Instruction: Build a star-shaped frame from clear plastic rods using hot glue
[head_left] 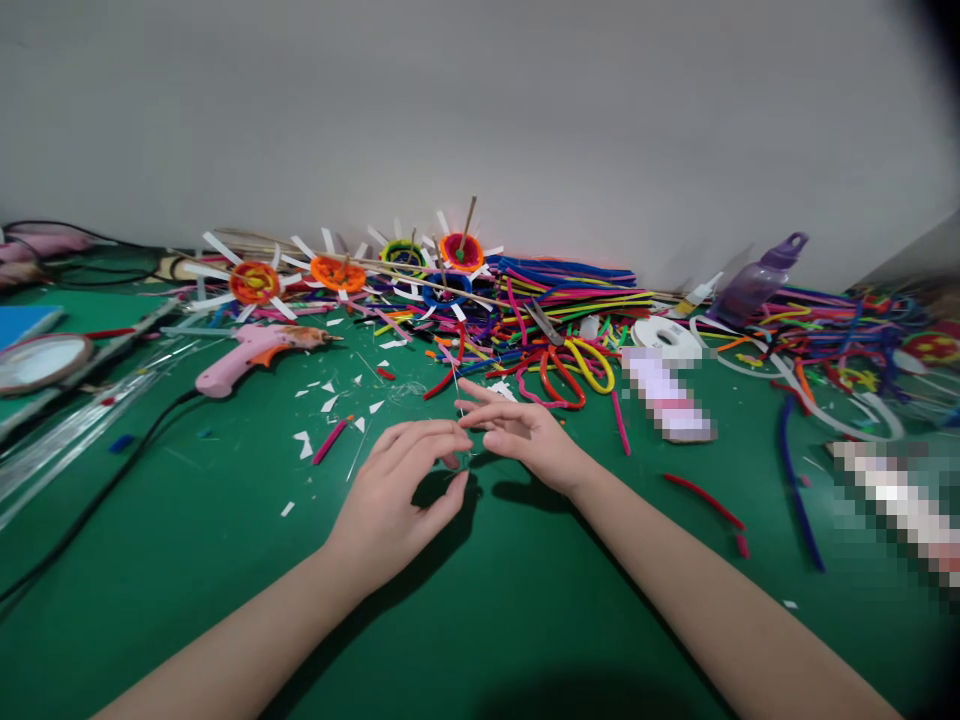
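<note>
Close together over the middle of the table, my two hands meet at the fingertips. My left hand (405, 490) is curled, its thumb a little below the bent fingers; whatever lies between them is too small to make out. From the fingers of my right hand (532, 440) a thin, pale wire-like strand (459, 390) rises, apparently pinched there. Just beyond lie cut pipe cleaners and scissors (562, 375) with red and yellow handles. A pink glue gun (247, 355) rests on its side to the left, among white paper scraps (328, 404) and a short magenta pipe-cleaner piece (330, 441).
Along the wall stand several flower-like pieces with orange centres (255, 283) and white strips. Bundled pipe cleaners (570, 275), a white tape roll (666, 338) and a purple bottle (757, 282) are right of them. A black cord (112, 500) crosses the left side of the green table (525, 610).
</note>
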